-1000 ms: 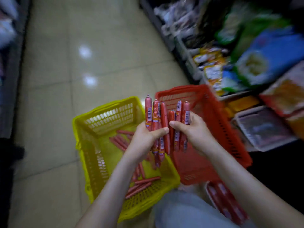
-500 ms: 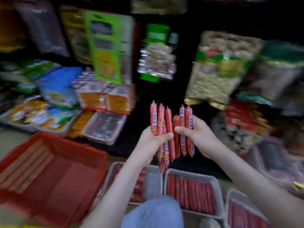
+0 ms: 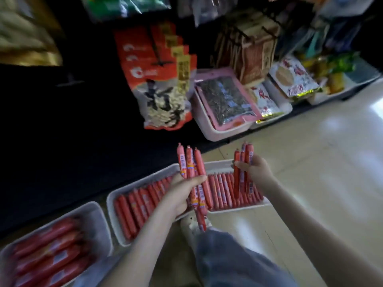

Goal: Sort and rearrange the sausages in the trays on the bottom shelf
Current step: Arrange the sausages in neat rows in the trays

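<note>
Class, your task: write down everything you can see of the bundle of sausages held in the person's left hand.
The left-hand bundle is a fistful of thin sausage sticks in glossy pinkish-red casing, probably plastic, with pinched ends and pale printed labels. Three tips stand clearly above the fist; more sticks poke out below, so the exact count is unclear. They stand roughly upright, slightly fanned. The left hand grips them around the middle, thumb across the front. They hang above the middle tray of similar sausages, apart from the right hand's smaller bunch.
</note>
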Action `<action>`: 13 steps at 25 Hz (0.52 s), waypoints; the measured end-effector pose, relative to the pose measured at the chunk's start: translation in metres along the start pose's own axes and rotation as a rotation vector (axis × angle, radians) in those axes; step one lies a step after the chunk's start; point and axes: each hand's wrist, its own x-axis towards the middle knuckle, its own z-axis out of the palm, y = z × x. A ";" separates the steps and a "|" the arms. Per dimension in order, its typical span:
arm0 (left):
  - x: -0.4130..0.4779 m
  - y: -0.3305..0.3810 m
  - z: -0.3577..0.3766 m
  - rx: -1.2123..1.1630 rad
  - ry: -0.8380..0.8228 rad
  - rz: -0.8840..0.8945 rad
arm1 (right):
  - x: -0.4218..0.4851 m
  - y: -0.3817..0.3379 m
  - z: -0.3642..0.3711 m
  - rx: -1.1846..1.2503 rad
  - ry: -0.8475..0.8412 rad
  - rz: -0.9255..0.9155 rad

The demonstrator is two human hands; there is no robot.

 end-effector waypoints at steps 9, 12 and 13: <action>0.155 -0.095 0.007 -0.050 0.128 -0.277 | 0.153 0.187 0.024 -0.327 0.026 0.125; 0.180 -0.112 0.006 -0.038 0.123 -0.286 | 0.155 0.227 0.040 -0.359 0.047 -0.024; 0.184 -0.118 0.007 -0.033 0.115 -0.292 | 0.153 0.239 0.043 -0.405 0.069 -0.052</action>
